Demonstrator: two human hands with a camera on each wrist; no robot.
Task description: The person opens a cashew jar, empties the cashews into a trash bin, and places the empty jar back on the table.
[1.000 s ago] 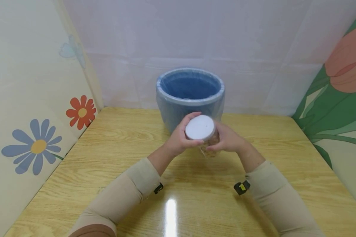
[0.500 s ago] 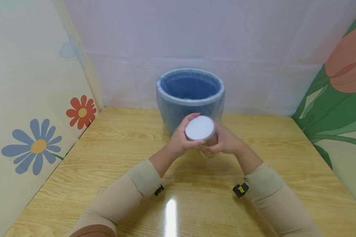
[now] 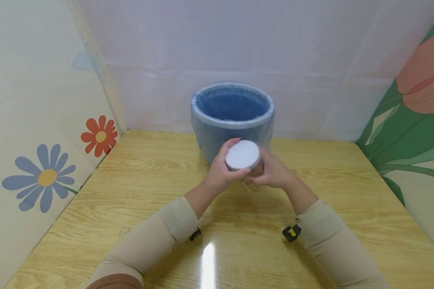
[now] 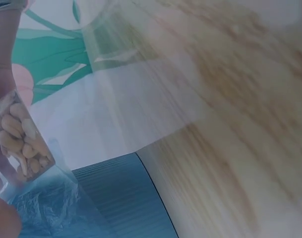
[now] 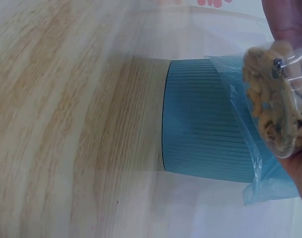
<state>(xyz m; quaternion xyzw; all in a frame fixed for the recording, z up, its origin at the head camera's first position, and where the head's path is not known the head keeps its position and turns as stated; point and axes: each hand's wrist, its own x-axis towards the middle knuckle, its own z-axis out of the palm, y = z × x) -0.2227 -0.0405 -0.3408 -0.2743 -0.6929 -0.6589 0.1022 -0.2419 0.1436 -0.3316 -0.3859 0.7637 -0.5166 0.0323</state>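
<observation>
In the head view, a clear jar with a white round lid is held off the table, tilted, in front of a lined bin. My left hand grips the lid from the left, thumb at its near edge and fingers at its far side. From the right, my right hand grips the jar's body. Nuts that look like cashews show through the clear base in the right wrist view. The left wrist view also shows nuts through the jar's wall.
A blue ribbed bin with a thin translucent liner stands at the back of the wood-grain table, just beyond the hands. A white sheet hangs behind it. Flower-printed panels flank both sides.
Both hands and the jar have shifted only slightly, with the right forearm a little to the left. The lid has edged slightly left and stays in my left hand's grip.
</observation>
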